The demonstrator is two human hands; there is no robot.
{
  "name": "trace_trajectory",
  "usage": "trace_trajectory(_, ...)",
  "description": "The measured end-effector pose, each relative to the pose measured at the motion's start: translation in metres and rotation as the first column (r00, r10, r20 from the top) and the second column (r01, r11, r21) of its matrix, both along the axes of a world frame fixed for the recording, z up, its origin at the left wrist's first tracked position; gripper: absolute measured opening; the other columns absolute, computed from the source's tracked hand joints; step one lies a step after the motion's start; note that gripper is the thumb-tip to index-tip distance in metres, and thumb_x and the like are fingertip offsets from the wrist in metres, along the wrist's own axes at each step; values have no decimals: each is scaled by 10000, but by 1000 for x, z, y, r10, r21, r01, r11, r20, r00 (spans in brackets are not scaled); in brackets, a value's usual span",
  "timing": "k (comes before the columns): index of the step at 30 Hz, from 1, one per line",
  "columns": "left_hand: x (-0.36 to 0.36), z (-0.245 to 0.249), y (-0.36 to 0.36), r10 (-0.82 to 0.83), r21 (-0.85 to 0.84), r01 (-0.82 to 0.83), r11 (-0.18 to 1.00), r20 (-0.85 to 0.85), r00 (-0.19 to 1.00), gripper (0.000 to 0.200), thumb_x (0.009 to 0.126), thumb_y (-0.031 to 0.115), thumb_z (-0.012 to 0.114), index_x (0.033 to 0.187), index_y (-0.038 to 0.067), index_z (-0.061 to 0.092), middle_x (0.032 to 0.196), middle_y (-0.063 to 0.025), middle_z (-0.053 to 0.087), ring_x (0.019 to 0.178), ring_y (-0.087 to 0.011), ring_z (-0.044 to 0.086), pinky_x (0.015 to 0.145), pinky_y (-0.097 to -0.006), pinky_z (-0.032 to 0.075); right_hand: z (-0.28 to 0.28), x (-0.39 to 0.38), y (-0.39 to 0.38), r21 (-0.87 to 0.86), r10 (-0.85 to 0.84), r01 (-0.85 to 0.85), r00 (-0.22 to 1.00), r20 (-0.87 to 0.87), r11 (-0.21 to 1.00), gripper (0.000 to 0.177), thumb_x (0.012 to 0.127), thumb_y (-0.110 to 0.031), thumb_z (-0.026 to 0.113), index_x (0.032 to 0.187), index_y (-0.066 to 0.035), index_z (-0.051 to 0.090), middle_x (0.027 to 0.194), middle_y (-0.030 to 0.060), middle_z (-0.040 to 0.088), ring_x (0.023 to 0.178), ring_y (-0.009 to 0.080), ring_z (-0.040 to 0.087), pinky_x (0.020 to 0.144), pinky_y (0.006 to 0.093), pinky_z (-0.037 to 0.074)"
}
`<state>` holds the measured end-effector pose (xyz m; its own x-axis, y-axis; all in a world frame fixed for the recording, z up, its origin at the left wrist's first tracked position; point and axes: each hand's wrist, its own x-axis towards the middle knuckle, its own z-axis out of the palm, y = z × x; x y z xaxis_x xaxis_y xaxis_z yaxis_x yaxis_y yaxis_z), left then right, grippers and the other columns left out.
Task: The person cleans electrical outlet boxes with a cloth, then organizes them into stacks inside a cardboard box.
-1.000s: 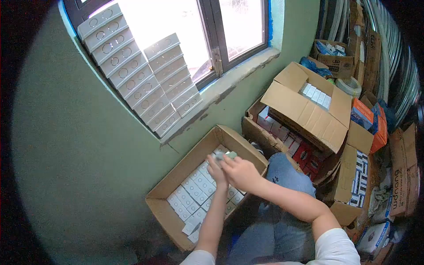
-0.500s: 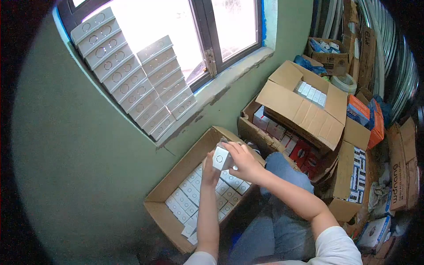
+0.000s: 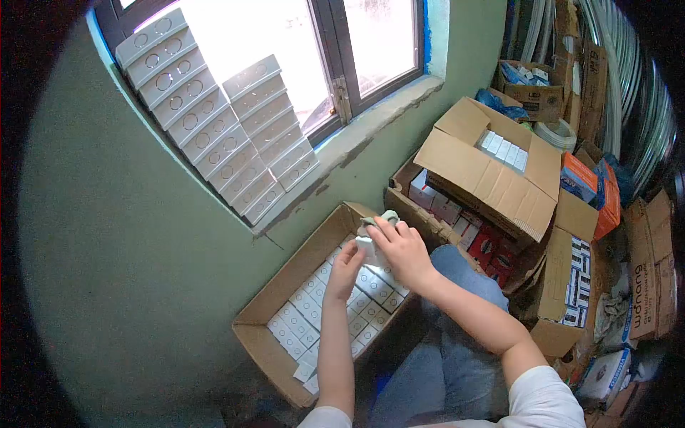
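Observation:
Above an open carton [image 3: 250,321], my two hands are close together around a white plastic box [image 3: 365,247]. My left hand [image 3: 344,272] pinches its near left side. Wrapped over the far side, my right hand [image 3: 403,248] presses a greyish-green cloth [image 3: 371,225] against it. The fingers cover much of the box. Several white boxes with round knockout marks [image 3: 294,329] lie in rows in the carton below.
Stacks of similar white boxes [image 3: 202,128] stand on the window sill [image 3: 342,160]. To the right, a large open carton [image 3: 485,189] rests on another with red-and-white packs [image 3: 485,246]. Beyond are a carton of black-and-white packs [image 3: 578,282] and grey conduit coils [image 3: 628,85].
The white box has turned, so its circle-marked end no longer faces me. My right hand has shifted slightly right, and more of the cloth shows.

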<state>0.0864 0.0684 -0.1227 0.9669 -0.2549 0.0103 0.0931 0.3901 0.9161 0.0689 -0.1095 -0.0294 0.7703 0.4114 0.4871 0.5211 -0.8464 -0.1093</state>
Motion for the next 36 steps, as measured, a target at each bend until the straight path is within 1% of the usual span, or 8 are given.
trace_trajectory(4, -3, 9, -8, -82, -279, 41, 959, -138, 987, 374, 948, 146, 594, 1295, 52, 492, 1190, -66, 599, 1075, -148, 590, 877, -342, 512, -18, 0, 4, 41, 52, -49, 997, -64, 998, 517, 749, -38, 619, 1259, -64, 538, 1358, 108, 502, 1022, 286, 555, 863, 362, 516)
trace_trajectory(8, 4, -25, -17, 223, 216, -231, 949, 65, 973, 372, 955, 199, 518, 1296, 53, 487, 1151, -78, 601, 985, -184, 623, 786, -329, 537, -20, -6, 8, 117, 243, -225, 954, -174, 967, 538, 744, -14, 610, 1274, -61, 531, 1409, 98, 479, 985, 292, 579, 845, 374, 542)
trace_trajectory(12, -3, -10, -13, 255, -60, -254, 965, 7, 967, 374, 962, 290, 497, 1225, 27, 540, 1138, -73, 604, 939, -165, 625, 795, -300, 510, -12, -2, 7, 137, 204, -185, 969, -142, 973, 477, 768, -36, 592, 1243, -73, 564, 1385, 89, 527, 967, 291, 588, 828, 377, 546)
trace_trajectory(15, -3, -21, -19, 409, -117, -424, 898, -134, 903, 362, 969, 297, 464, 1208, 40, 555, 1150, -83, 604, 960, -153, 619, 833, -291, 498, -9, 4, -3, 160, 96, -75, 987, -128, 984, 473, 773, -38, 588, 1244, -77, 569, 1369, 88, 544, 939, 296, 592, 826, 376, 545)
trace_trajectory(16, -3, -21, -16, 348, -31, -347, 937, 28, 937, 388, 992, 374, 450, 1203, 68, 561, 1153, -83, 609, 1012, -152, 607, 849, -299, 498, -11, 4, -3, 161, 85, -68, 992, -97, 985, 469, 770, -53, 599, 1236, -81, 572, 1361, 88, 551, 911, 299, 591, 816, 379, 541)
trace_trajectory(20, -4, -23, -34, 427, -187, -478, 858, -256, 867, 570, 998, 585, 349, 1191, 95, 566, 1139, -58, 620, 1059, -176, 593, 932, -314, 459, -24, -16, 22, 117, 255, -254, 967, 11, 960, 482, 720, -84, 657, 1198, -85, 588, 1349, 81, 561, 889, 282, 575, 773, 367, 533)
trace_trajectory(24, -3, -16, -29, 507, -169, -531, 830, -166, 846, 694, 981, 651, 269, 1163, 60, 584, 1117, -52, 626, 1054, -168, 595, 897, -315, 470, -21, -11, 17, 147, 247, -246, 969, 12, 958, 515, 707, -76, 664, 1216, -82, 585, 1352, 77, 562, 866, 271, 568, 760, 359, 532)
trace_trajectory(36, -15, -8, -32, 459, -263, -514, 816, -244, 854, 626, 972, 642, 345, 1092, 83, 600, 1055, -41, 632, 926, -161, 609, 824, -312, 488, -21, -16, 28, 209, 254, -249, 967, 4, 946, 643, 761, -128, 615, 1373, -1, 462, 1098, 104, 662, 819, 244, 564, 708, 333, 526)
